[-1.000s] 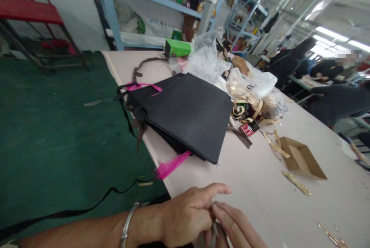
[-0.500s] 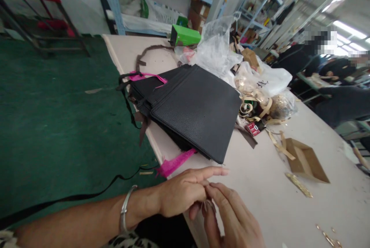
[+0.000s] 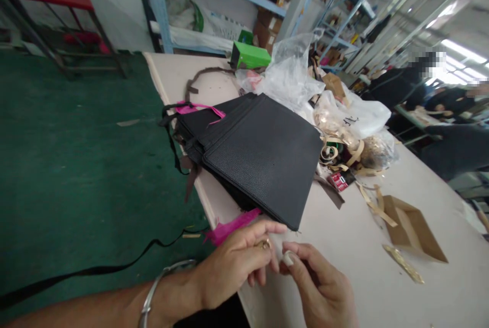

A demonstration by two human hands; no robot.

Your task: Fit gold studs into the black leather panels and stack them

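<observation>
- Two bare hands, near each other but apart, are held at the near edge of the pale surface [image 3: 355,246]; clock directions here run from them, twelve being straight ahead.
- The left hand [image 3: 233,267] has thumb and index finger together on a small gold-coloured piece [image 3: 265,243], just left of the gap between the hands; the exact shape of the piece is too small to tell.
- The right hand [image 3: 315,279], at three o'clock from the left, has thumb and index fingertips together; whether anything lies between them, I cannot tell.
- A silver bangle [image 3: 147,305] circles the left wrist.
- At twelve o'clock, black textured panels [image 3: 267,157] lie stacked, the near corner close to the left index tip.
- At ten, a pink strip [image 3: 231,227] sticks out from beneath them.
- At one, clear plastic bags [image 3: 290,73] and a red-and-black card [image 3: 341,180].
- Between two and three, an open cardboard box [image 3: 395,223].
- At three, a slim gold-coloured strip [image 3: 403,264] lies flat.
</observation>
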